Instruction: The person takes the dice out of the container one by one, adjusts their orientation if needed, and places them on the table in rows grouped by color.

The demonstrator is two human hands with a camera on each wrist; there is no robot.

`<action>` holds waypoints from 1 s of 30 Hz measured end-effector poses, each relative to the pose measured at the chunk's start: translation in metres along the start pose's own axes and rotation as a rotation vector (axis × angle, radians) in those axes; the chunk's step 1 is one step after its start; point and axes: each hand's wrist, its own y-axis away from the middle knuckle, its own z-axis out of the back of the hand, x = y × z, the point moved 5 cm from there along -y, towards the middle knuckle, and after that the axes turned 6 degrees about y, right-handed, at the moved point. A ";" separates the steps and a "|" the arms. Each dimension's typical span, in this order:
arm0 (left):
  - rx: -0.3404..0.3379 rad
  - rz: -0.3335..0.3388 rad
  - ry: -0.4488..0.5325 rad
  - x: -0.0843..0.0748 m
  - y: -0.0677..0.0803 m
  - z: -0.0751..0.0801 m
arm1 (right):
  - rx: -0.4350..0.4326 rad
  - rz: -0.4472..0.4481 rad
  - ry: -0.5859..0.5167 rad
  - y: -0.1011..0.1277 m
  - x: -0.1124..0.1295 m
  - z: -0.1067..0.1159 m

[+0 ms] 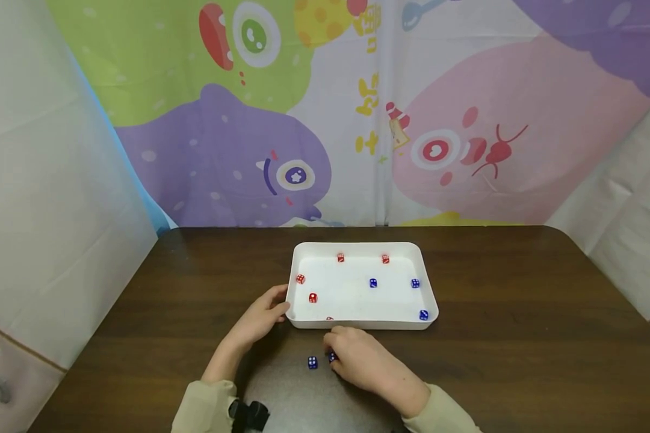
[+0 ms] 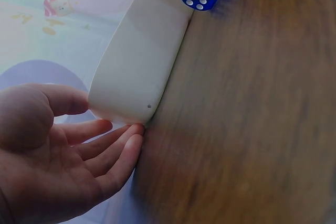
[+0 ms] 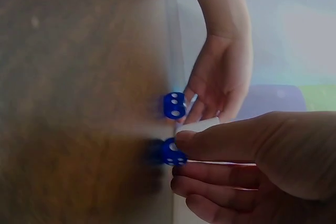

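Now the right hand [image 1: 363, 361] pinches a blue die [image 1: 332, 357] on the table [image 1: 520, 337].
Head view half hides it; the right wrist view shows fingertips on it. Left hand [image 1: 260, 319], fingers relaxed, touches the white tray [image 1: 357, 323] corner; another blue die [image 1: 312, 362] sits just beside.

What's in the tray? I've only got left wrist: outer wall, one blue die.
Observer: Head view shows three blue dice on the right side of the tray and red dice on the left.
Operator: Is that die the only one outside?
Observer: No, there are two on the table: a loose die and a second die beside it.
Operator: Right hand?
Observer: The right hand pinches the second die between thumb and fingers.
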 end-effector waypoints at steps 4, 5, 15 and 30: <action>-0.001 0.001 -0.001 0.001 0.000 0.000 | 0.007 -0.014 -0.009 0.002 -0.004 0.005; -0.001 0.002 0.000 0.001 0.000 0.000 | 0.004 -0.015 -0.011 0.002 -0.005 0.006; 0.001 0.004 -0.002 0.001 0.000 0.000 | -0.010 -0.045 -0.044 0.004 -0.014 0.019; 0.004 0.003 -0.004 0.001 0.000 0.001 | -0.092 -0.121 0.017 0.010 -0.041 0.038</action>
